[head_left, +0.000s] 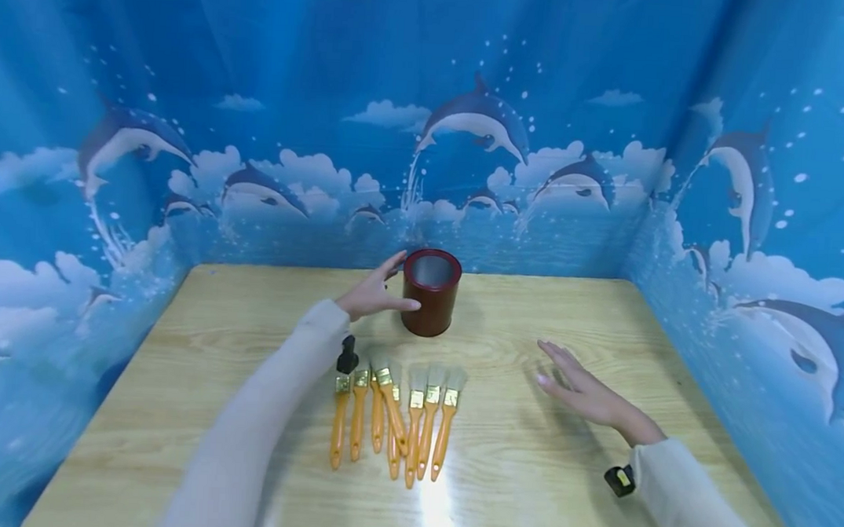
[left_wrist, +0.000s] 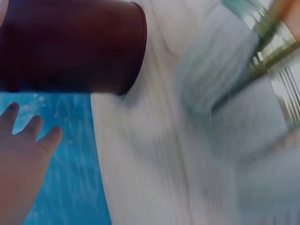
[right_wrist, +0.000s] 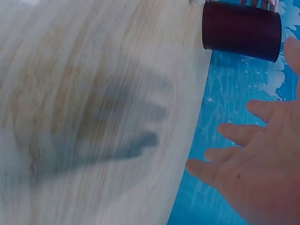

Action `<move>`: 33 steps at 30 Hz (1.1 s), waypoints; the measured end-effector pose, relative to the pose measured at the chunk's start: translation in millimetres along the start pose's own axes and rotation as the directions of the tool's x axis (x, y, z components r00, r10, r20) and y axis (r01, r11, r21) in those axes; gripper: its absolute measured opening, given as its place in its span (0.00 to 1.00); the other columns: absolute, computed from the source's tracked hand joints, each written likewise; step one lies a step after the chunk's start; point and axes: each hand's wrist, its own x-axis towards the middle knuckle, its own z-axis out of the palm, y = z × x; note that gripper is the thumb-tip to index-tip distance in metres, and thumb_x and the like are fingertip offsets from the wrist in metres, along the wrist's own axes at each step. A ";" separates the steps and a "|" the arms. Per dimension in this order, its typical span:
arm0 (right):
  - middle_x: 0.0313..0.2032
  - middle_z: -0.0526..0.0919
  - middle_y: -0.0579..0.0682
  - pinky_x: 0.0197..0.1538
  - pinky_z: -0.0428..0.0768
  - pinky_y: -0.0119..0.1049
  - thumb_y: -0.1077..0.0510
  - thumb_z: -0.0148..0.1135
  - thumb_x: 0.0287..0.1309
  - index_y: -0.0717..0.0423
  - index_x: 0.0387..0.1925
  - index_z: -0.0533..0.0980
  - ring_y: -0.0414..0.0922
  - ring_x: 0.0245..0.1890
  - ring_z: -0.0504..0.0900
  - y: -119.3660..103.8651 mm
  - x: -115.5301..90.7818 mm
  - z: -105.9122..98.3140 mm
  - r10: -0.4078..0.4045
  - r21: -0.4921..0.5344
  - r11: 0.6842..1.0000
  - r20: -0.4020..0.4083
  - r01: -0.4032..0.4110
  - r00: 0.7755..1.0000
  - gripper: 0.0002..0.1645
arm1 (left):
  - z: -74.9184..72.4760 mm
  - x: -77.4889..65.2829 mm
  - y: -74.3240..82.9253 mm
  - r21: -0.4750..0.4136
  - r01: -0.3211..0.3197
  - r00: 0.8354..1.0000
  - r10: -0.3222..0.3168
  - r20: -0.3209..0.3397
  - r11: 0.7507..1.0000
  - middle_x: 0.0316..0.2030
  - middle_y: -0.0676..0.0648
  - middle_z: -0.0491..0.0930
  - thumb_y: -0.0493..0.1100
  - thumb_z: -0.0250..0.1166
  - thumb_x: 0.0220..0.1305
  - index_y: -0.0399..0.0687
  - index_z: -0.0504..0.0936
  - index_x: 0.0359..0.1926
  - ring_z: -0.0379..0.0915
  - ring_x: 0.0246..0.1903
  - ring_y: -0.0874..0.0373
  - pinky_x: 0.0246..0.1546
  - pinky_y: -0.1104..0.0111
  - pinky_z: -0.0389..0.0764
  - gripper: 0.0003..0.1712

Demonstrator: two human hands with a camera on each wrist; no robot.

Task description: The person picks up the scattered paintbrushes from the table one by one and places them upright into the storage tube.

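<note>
A dark red, hollow cylindrical container (head_left: 431,299) stands upright near the back of the table, its mouth facing up. My left hand (head_left: 374,294) is at its left side with fingers and thumb spread; the thumb overlaps the container's front in the head view, and whether it touches cannot be told. In the left wrist view the fingers (left_wrist: 33,126) are extended beside the container (left_wrist: 70,47). Several paintbrushes (head_left: 415,424) with orange handles and pale bristles lie in front of it, bristles toward the back. My right hand (head_left: 589,393) hovers over the table at right, fingers extended, holding nothing.
The light wooden table (head_left: 525,488) reaches back to a blue curtain (head_left: 317,70) printed with dolphins and clouds, which also hangs along both sides. The brushes lie near my left forearm, some of them overlapping. A black wrist camera (head_left: 620,480) sits at the right cuff.
</note>
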 end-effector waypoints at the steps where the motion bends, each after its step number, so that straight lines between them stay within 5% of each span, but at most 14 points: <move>1: 0.74 0.37 0.63 0.61 0.40 0.77 0.45 0.44 0.72 0.53 0.76 0.41 0.68 0.71 0.33 -0.3 0.1 1.2 -0.002 0.007 1.000 0.002 0.002 1.000 0.41 | 2.7 2.4 -0.3 -0.010 0.000 1.000 0.000 -0.008 1.000 0.75 0.51 0.41 0.47 0.72 0.55 0.60 0.39 0.76 0.38 0.74 0.48 0.68 0.40 0.50 0.60; 9: 0.73 0.38 0.65 0.61 0.46 0.76 0.46 0.43 0.73 0.51 0.76 0.40 0.69 0.71 0.38 1.6 1.1 10.6 -0.019 0.043 0.999 0.014 0.018 1.000 0.40 | 20.5 17.4 -0.4 -0.103 -0.023 0.995 0.013 -0.102 0.994 0.74 0.47 0.47 0.47 0.75 0.51 0.60 0.38 0.76 0.47 0.71 0.45 0.65 0.44 0.62 0.64; 18: 0.73 0.40 0.67 0.62 0.47 0.74 0.47 0.43 0.73 0.53 0.76 0.42 0.70 0.70 0.42 0.4 0.3 15.8 -0.020 0.054 0.998 0.009 0.019 1.000 0.39 | 28.8 21.2 5.7 -0.105 -0.027 0.987 0.011 -0.158 0.994 0.69 0.46 0.56 0.48 0.77 0.48 0.57 0.45 0.75 0.58 0.65 0.46 0.62 0.47 0.67 0.62; 33: 0.74 0.43 0.63 0.65 0.48 0.71 0.47 0.46 0.72 0.54 0.76 0.43 0.66 0.71 0.44 -3.2 -1.3 20.4 -0.029 0.090 0.996 0.022 0.027 0.999 0.40 | 15.4 10.8 1.3 -0.101 -0.018 0.985 0.000 -0.175 0.995 0.68 0.43 0.57 0.47 0.77 0.48 0.55 0.47 0.74 0.61 0.64 0.44 0.60 0.47 0.69 0.60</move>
